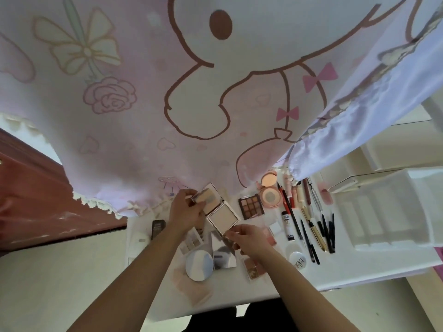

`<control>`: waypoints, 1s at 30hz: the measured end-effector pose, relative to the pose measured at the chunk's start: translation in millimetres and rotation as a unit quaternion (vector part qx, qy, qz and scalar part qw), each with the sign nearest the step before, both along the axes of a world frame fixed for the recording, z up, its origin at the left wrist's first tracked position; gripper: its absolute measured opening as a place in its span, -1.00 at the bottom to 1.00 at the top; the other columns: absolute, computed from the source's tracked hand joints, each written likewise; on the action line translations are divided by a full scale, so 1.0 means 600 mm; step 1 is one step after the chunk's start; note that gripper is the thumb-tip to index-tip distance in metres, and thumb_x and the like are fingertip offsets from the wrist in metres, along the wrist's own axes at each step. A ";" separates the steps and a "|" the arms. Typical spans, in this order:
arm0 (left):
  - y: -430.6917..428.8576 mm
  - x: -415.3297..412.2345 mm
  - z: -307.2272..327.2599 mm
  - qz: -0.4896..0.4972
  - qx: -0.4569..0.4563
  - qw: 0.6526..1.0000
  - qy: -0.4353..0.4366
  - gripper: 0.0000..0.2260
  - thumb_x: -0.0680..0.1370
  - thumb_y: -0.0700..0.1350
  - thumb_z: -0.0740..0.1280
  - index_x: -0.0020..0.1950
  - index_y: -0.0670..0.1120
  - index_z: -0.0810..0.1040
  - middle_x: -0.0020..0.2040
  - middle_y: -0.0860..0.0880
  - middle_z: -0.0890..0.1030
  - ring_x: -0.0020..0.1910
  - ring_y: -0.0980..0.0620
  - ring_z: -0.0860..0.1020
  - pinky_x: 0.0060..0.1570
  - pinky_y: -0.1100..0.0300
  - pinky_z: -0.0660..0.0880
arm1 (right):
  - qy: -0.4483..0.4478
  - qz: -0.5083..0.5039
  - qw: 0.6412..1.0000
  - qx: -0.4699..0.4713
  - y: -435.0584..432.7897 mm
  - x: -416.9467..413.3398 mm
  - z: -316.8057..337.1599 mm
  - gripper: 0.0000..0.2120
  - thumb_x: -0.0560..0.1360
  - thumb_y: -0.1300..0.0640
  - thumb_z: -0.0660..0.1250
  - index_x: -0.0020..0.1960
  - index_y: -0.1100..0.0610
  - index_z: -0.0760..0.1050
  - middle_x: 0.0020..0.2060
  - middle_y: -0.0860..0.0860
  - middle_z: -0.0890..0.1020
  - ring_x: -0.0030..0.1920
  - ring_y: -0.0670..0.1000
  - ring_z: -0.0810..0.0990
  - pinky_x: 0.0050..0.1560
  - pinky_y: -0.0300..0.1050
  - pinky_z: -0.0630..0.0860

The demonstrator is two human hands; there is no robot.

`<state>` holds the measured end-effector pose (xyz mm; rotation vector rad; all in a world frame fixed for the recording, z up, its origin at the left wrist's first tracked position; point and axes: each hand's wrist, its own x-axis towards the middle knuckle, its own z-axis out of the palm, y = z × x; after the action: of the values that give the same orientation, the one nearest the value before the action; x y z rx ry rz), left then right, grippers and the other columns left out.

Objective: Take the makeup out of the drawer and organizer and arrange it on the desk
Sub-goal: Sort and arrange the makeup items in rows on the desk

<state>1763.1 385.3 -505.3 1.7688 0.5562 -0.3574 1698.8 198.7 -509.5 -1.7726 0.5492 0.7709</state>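
Observation:
I hold an open square white powder compact (pixel 221 218) above the white desk (pixel 359 267). My left hand (pixel 185 210) grips its raised mirrored lid. My right hand (pixel 244 238) pinches the near corner of its base. On the desk lie a brown eyeshadow palette (pixel 251 206), an open pink cushion compact (pixel 269 191), a row of pencils and lipsticks (pixel 309 221), a round white compact (pixel 199 265), a silver mirrored case (pixel 224 255) and small blush palettes (pixel 254 267).
A pink cartoon-print curtain (pixel 191 104) hangs over the back of the desk. A clear white organizer (pixel 393 212) stands at the right. A dark small box (pixel 158 227) lies at the left. A red-brown cabinet (pixel 36 200) is far left.

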 end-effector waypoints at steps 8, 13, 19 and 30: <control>-0.039 0.110 -0.053 -0.164 0.157 0.973 -0.046 -0.76 0.49 -0.26 0.36 0.08 -0.03 0.42 -0.08 0.00 0.56 -0.08 -0.06 0.54 -0.15 0.17 0.40 | -0.056 0.129 0.974 -0.176 0.012 0.007 -0.084 -0.39 0.51 -0.11 0.35 0.47 0.01 0.25 0.22 0.06 0.48 0.18 0.09 0.54 0.14 -0.06 0.50; -0.055 0.124 -0.089 -0.182 0.193 0.963 -0.050 -0.72 0.51 -0.24 0.36 0.20 -0.08 0.46 -0.04 0.02 0.55 -0.09 0.03 0.52 -0.31 0.41 0.31 | -0.100 0.219 0.936 -0.258 0.022 -0.005 -0.097 -0.24 0.43 -0.20 0.37 0.50 -0.03 0.12 0.20 0.09 0.39 0.12 0.14 0.52 0.07 -0.06 0.52; -0.057 0.121 -0.112 -0.180 0.246 0.951 -0.057 -0.71 0.50 -0.16 0.39 0.22 -0.05 0.52 0.06 -0.04 0.63 0.02 -0.05 0.59 -0.04 0.19 0.46 | -0.116 0.402 0.869 -0.264 0.018 -0.018 -0.102 0.24 0.21 -0.12 0.60 0.58 -0.07 -0.20 0.47 0.14 0.01 0.37 0.23 0.27 0.31 0.13 0.40; -0.003 0.044 -0.082 -0.057 0.168 0.983 -0.040 -0.71 0.52 -0.08 0.40 0.23 0.00 0.53 0.09 0.07 0.60 -0.01 0.07 0.62 0.06 0.06 0.58 | -0.228 0.499 0.787 -0.282 -0.003 -0.009 -0.102 0.12 0.26 -0.14 0.48 0.58 0.06 -0.13 0.45 0.07 0.21 0.22 0.14 0.47 0.14 0.07 0.51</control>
<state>1789.6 383.8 -554.2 2.1362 0.4797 -0.2814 1693.2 196.9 -570.8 -2.7326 -0.6522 0.8492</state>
